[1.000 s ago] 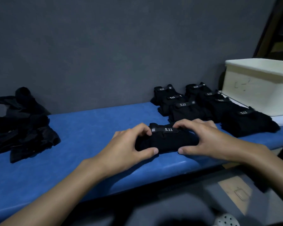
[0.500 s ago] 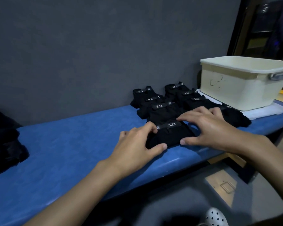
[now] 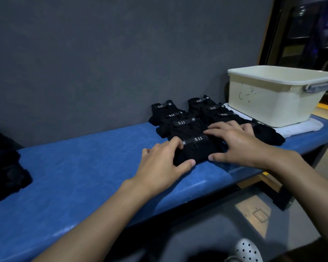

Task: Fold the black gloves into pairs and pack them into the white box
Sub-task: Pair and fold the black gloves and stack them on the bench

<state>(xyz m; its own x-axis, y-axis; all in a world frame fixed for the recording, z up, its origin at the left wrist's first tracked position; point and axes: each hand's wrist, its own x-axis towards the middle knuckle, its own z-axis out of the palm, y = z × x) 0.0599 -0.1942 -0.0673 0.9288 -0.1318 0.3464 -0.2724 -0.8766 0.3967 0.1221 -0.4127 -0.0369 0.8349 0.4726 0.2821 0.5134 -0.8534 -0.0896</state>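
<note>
Lying at the far left end of the blue padded bench (image 3: pixel 83 176), a loose heap of unfolded black gloves (image 3: pixel 6 167) runs off the picture's edge. The bench stands against a grey wall (image 3: pixel 102 53). Right of the bench's middle and close to its near edge, the left hand (image 3: pixel 163 163) grips the left end of a folded glove pair (image 3: pixel 195 154). Its thumb is pressed to the bundle's near side, and its index finger is curled over the top beside the strap marked 5.11. The right hand (image 3: pixel 235 142) holds the same bundle's right end, thumb against the near side and fingers spread, slightly bent, over the top and far side. The bundle rests on the bench pad between the two hands. Behind it, toward the bench's wall side, more folded pairs (image 3: pixel 182 125) lie in two rows with their 5.11 straps up, overlapping one another. The right-hand row continues past the right hand to one more black bundle. At the bench's right end the white box (image 3: pixel 269 103) stands on a white mat (image 3: pixel 301 128), with a grey handle (image 3: pixel 318 87) on its near right side. What lies inside the box cannot be seen. Below the bench's near edge, on the floor, shows the toe of a white perforated clog (image 3: pixel 246 250).
</note>
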